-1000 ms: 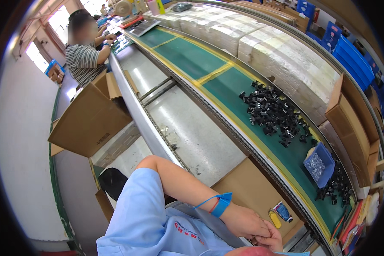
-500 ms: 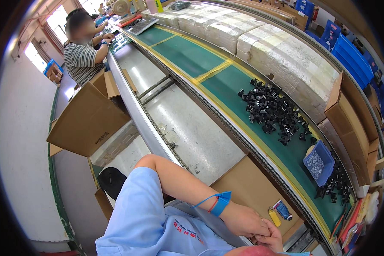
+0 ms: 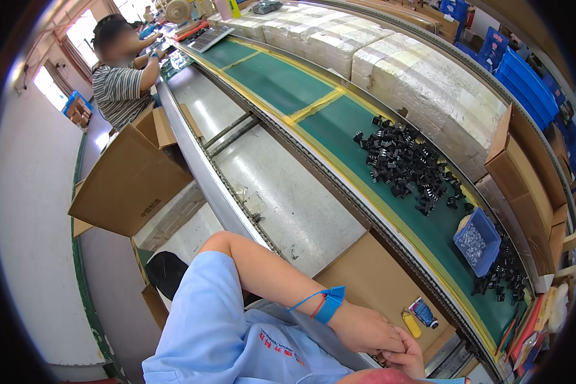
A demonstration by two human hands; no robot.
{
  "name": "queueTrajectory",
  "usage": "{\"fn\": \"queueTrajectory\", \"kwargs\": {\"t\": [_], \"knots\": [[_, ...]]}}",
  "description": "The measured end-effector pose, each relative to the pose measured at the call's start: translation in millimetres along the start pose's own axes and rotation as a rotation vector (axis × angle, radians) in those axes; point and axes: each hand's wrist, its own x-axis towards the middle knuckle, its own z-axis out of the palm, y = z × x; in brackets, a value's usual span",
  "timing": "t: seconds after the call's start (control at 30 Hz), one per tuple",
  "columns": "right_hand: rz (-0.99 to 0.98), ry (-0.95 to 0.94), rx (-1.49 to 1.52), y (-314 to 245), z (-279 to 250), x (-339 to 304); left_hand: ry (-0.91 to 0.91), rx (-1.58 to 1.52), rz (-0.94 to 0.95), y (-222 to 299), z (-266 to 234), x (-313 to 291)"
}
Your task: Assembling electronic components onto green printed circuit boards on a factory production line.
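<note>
My left hand (image 3: 363,326) rests low in the picture, with a blue strap (image 3: 330,305) around its wrist. Its fingers are bent and meet my right hand (image 3: 408,357), which shows only in part at the lower edge. Both hands are closed against each other; whatever lies between them, if anything, is hidden. Just beyond them, a yellow object (image 3: 411,324) and a small blue and white packet or tube (image 3: 423,313) lie on a flat brown cardboard sheet (image 3: 358,272).
A green conveyor belt (image 3: 281,83) carries a heap of black plastic parts (image 3: 406,157) and a blue bin (image 3: 491,246) of small clear pieces. White foam blocks (image 3: 422,83) line its far side. An open carton (image 3: 131,179) stands left; a co-worker (image 3: 118,86) works farther along.
My hands keep the same place and pose. The co-worker's head and arms have shifted slightly. The whole view has moved a little.
</note>
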Motion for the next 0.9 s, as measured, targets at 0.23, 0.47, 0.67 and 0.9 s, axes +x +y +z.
{"fn": "queueTrajectory", "kwargs": {"t": [0.23,0.47,0.67,0.9], "knots": [[-0.017,-0.029,-0.022,2,-5,2,-0.005,-0.004,-0.003,2,-2,0],[-0.007,-0.006,-0.043,-4,4,0,-0.009,0.034,-0.016,4,-2,0],[-0.014,-0.02,-0.025,-3,5,-1,-0.029,0.028,-0.023,5,-5,0],[0.002,-0.015,-0.066,-5,6,0,0.0,0.023,0.007,2,-2,-1]]}}
